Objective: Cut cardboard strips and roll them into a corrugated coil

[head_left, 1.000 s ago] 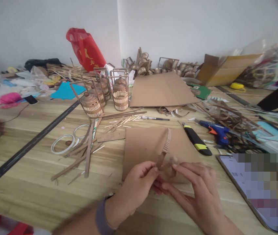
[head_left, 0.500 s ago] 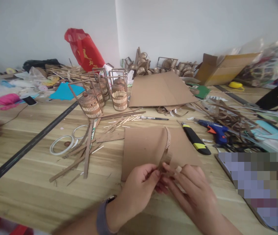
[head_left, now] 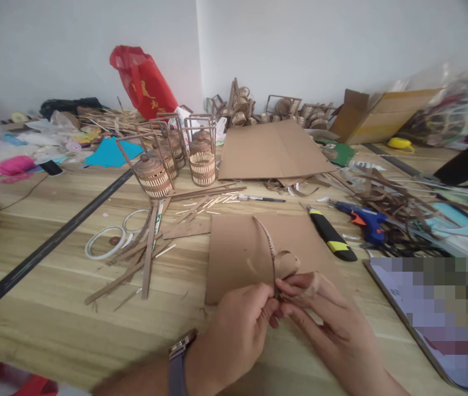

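Both my hands meet low in the middle of the view over a flat brown cardboard sheet (head_left: 234, 247) on the wooden table. My left hand (head_left: 237, 330) and my right hand (head_left: 324, 319) both pinch a narrow corrugated cardboard strip (head_left: 273, 256). The strip curls into a small loop just above my fingertips, and its free end arcs up and to the left. My left wrist wears a watch (head_left: 180, 357).
A yellow-black utility knife (head_left: 330, 239) and a blue glue gun (head_left: 361, 217) lie right of the sheet. Small woven cardboard baskets (head_left: 203, 159), loose strips (head_left: 147, 253), tape rings (head_left: 104, 242), a larger cardboard sheet (head_left: 270, 151) and a long black ruler (head_left: 48, 247) surround it. A tablet (head_left: 435, 313) lies at right.
The strip's free end has swung from the right to the left, and a small curl has formed above my fingers. Both hands have drawn slightly closer together.
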Available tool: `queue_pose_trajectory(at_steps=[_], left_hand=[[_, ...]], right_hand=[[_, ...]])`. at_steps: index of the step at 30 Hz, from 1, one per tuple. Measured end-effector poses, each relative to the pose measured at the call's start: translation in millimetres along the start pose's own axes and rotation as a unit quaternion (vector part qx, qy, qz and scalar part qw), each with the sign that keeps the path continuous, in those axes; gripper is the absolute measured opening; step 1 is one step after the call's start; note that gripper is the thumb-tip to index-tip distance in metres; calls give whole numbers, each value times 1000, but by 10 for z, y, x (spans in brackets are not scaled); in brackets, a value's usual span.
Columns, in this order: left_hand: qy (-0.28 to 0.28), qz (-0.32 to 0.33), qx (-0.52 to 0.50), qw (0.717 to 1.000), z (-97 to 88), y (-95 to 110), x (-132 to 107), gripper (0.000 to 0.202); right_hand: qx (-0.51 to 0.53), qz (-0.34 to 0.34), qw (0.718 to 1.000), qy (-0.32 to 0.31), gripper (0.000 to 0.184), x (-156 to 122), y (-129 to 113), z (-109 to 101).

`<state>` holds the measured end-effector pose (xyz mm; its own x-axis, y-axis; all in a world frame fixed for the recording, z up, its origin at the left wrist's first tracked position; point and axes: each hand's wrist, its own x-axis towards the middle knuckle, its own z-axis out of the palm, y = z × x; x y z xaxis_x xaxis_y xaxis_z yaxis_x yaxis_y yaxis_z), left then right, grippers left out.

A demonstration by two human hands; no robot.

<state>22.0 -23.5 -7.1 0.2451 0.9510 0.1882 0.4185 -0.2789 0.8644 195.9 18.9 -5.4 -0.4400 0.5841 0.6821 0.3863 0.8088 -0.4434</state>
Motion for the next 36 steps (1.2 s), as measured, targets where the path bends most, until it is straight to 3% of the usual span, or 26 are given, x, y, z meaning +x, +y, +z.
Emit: queue_pose_trajectory(at_steps=[6,12,18,26,31,36], left_hand=[[-2,82,90,993,-9,-4,-38,19],[15,118,156,981,31,-5,-76,19],[0,133,178,975,26,-14,-84,23],[-8,133,138,981,28,16,-92,28],[-15,152,112,982,17,38,-79,33],[-28,164,77,983,-35,36,-40,27]], right_hand=[[10,-15,999,28,12,40,-51,-48],[-13,-52,998,36,21,17,-114,-91],[-52,-61,996,25,22,-62,-112,-100],[-111,-134,984,41,16,-27,-118,-154],[-75,-87,993,24,22,-14,-126,-152],[20,2,999,41,10,-33,-102,-98]])
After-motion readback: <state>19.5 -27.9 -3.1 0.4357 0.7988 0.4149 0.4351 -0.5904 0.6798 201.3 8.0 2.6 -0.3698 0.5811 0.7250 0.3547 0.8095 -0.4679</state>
